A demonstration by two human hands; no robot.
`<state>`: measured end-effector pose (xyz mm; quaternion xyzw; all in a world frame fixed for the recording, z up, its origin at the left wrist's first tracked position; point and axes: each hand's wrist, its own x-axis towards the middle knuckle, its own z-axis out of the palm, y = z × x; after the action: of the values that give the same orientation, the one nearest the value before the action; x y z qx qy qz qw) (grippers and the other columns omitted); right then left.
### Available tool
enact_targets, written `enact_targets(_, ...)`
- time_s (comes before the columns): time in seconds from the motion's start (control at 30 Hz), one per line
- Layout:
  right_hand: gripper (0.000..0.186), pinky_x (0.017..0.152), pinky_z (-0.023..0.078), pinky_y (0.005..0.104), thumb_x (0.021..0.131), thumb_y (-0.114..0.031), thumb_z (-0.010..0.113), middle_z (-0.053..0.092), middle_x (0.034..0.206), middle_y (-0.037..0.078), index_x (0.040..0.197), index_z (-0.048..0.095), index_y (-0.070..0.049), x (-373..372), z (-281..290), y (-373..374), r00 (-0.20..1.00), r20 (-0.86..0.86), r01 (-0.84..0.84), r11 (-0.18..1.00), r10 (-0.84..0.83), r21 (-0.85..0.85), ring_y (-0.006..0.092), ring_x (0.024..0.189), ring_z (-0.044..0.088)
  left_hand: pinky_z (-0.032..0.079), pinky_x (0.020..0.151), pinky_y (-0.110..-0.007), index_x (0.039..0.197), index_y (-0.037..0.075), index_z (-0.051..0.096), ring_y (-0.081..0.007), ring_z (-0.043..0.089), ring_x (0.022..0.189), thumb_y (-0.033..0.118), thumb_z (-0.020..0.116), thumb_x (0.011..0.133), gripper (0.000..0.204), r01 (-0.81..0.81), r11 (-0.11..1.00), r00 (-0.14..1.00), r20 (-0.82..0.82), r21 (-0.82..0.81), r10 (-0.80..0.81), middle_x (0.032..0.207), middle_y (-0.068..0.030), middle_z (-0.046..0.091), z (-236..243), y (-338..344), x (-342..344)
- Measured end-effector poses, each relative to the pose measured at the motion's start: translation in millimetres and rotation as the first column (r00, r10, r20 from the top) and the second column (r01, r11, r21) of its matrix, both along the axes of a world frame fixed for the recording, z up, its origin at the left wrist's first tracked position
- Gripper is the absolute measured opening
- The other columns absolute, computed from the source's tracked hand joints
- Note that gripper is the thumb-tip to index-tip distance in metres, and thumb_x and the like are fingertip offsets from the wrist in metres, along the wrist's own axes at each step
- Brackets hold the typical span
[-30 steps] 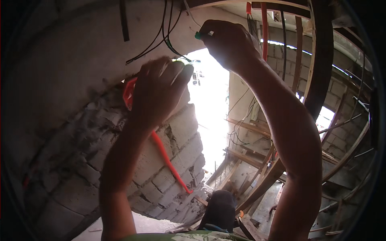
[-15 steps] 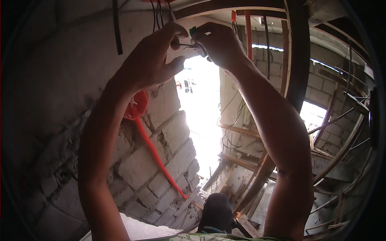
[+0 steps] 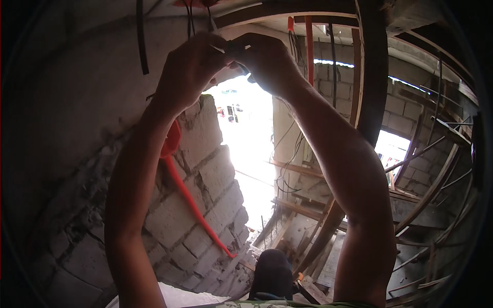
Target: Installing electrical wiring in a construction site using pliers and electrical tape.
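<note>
Left hand (image 3: 187, 69) pinching thin wires (image 3: 191, 18), right hand (image 3: 264, 59) closed on small dark tool (image 3: 237, 49), both above block wall edge (image 3: 213, 149), orange conduit (image 3: 192, 205) on wall, bright opening beside.

- Block wall (image 3: 205, 169): rough, matt grey masonry with crumbly mortar.
- Conduit (image 3: 192, 205): smooth orange plastic.
- Props (image 3: 328, 226): bare, weathered wood.
- Cables (image 3: 190, 15): dark, smooth sheathing.

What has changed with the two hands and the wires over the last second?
The left hand rose off the orange box on the block wall and met the right hand overhead; both now pinch the thin wires between them. The orange pipe stays as it was.
</note>
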<state>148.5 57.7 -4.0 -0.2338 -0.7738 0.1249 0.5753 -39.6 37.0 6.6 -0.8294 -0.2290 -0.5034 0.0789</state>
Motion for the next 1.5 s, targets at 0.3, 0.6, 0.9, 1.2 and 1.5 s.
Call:
enact_targets(0.3, 0.02, 0.08, 0.057, 0.029, 0.095, -0.021, 0.064, 0.075, 0.09, 0.006, 0.105, 0.072, -0.006, -3.0, -2.5, -6.0, 0.998, 0.039, -0.056, 0.994, 0.053, 0.097, 0.0133, 0.082, 0.072, 0.052, 0.058, -0.025, 0.105, 0.002, 0.064, -0.0129, 0.071, 0.077, 0.02, 0.073, 0.092, 0.024, 0.1, 0.974, 0.992, 0.091, -0.202, -0.083, 0.091, -0.0119, 0.075, 12.2, 0.1, -13.3)
enact_targets(0.6, 0.022, 0.053, 0.053, 0.0257, 0.1, -0.022, 0.053, 0.069, 0.082, 0.003, 0.1, 0.071, -0.009, -4.2, -6.0, 14.2, 0.998, 0.06, -0.032, 0.956, 0.015, 0.291, 0.0107, 0.069, 0.068, 0.051, 0.059, -0.025, 0.108, 0.003, 0.067, -0.0099, 0.064, 0.071, 0.02, 0.071, 0.094, 0.022, 0.037, 0.998, 0.999, 0.023, -0.055, -0.036, 0.088, -0.0055, 0.072, 7.2, 7.8, -13.9)
enact_targets(0.9, 0.029, 0.049, 0.05, 0.0264, 0.1, -0.029, 0.057, 0.071, 0.078, 0.007, 0.108, 0.069, -0.005, -4.2, 3.0, -3.2, 0.987, -0.057, -0.151, 0.988, 0.148, -0.043, 0.0102, 0.057, 0.063, 0.055, 0.068, -0.027, 0.107, 0.01, 0.071, -0.0131, 0.071, 0.074, 0.016, 0.069, 0.095, 0.014, -0.081, 0.98, 0.996, -0.024, 0.18, 0.086, 0.086, -0.0034, 0.074, 4.4, 5.6, -14.3)
enact_targets(1.2, 0.055, 0.073, 0.057, 0.0284, 0.087, -0.014, 0.078, 0.074, 0.093, 0.013, 0.135, 0.054, -0.003, -2.5, -5.0, -7.9, 0.981, -0.042, -0.185, 0.981, 0.188, 0.057, 0.0147, 0.083, 0.071, 0.056, 0.07, -0.029, 0.105, 0.009, 0.071, -0.0159, 0.072, 0.079, 0.009, 0.073, 0.09, 0.015, -0.357, 0.778, 0.904, -0.018, 0.517, 0.427, 0.09, -0.0097, 0.072, -6.0, 21.6, -25.9)
enact_targets(1.5, 0.051, 0.099, 0.048, 0.0369, 0.097, -0.016, 0.063, 0.069, 0.117, 0.013, 0.144, 0.049, -0.002, -0.5, -4.6, 11.9, 0.769, -0.19, -0.62, 0.785, 0.611, 0.017, 0.0199, 0.111, 0.063, 0.058, 0.068, -0.032, 0.104, 0.007, 0.063, -0.0206, 0.073, 0.076, 0.013, 0.074, 0.09, 0.019, -0.256, 0.913, 0.958, -0.044, 0.318, 0.284, 0.087, -0.0079, 0.073, -6.0, 9.3, -28.1)
